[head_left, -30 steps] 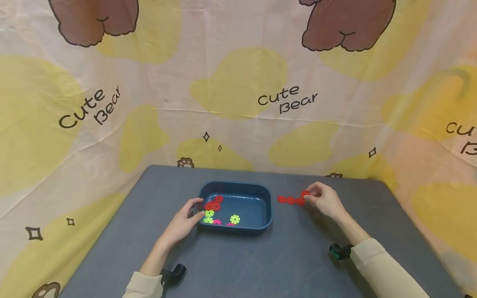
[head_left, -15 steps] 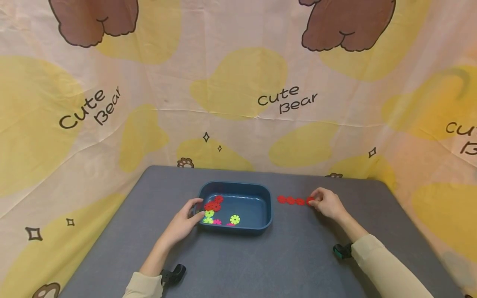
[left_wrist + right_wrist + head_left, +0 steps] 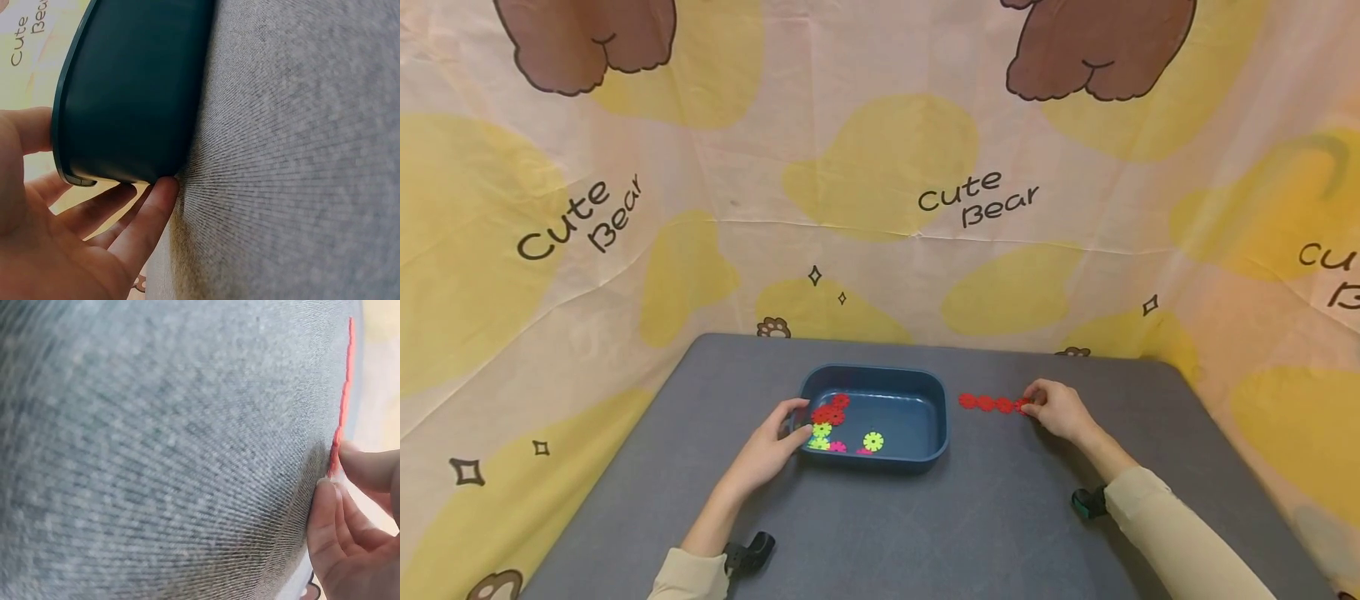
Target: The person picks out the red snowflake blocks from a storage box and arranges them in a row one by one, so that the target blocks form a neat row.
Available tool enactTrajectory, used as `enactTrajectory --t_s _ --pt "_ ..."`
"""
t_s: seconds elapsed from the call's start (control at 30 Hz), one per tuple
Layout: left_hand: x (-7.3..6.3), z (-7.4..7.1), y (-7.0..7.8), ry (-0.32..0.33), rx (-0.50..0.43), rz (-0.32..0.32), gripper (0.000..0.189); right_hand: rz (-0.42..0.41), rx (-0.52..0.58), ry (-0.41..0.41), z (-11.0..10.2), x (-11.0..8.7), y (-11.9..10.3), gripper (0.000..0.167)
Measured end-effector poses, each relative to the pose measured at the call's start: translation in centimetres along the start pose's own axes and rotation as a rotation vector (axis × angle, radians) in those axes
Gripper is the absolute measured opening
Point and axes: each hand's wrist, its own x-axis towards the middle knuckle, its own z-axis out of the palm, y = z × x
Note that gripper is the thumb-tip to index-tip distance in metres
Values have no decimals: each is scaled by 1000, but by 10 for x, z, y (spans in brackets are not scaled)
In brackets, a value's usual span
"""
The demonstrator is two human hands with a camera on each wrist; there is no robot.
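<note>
At the right end of a row of red notched plastic discs (image 3: 986, 403) on the table, my right hand (image 3: 1063, 412) pinches the last red disc (image 3: 1022, 406). In the right wrist view the red row (image 3: 344, 394) lies edge-on and flat, with thumb and fingertips at its near end. My left hand (image 3: 764, 451) grips the left end of a dark blue plastic bin (image 3: 943, 433); the left wrist view shows its fingers against the bin's outer wall (image 3: 131, 94). Inside the bin lie red discs (image 3: 829, 414), yellow-green discs (image 3: 872, 442) and pink discs (image 3: 837, 447).
The grey table (image 3: 880, 533) reaches back to a patterned cloth backdrop (image 3: 880, 167) with printed bears and lettering. Dark wrist cameras sit on both forearms, the left one (image 3: 750, 553) near the table's front.
My right hand lowered a red disc and moved slightly right, bringing it down to the row's right end. The left hand and the bin stayed in place.
</note>
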Motion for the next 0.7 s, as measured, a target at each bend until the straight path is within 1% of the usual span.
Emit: enactTrajectory --t_s 0.2,0.37,0.53,0.7 --pt "0 -1 -1 3 11 15 51 -15 25 34 -2 0 0 16" --pt "-1 -1 -1 4 14 19 51 -57 38 61 -6 -3 -6 18" --pt "0 -1 -2 3 18 24 52 -88 47 74 -13 -6 -20 17" --pt "0 0 -3 -1 14 31 52 -101 74 62 -17 -9 -38 20"
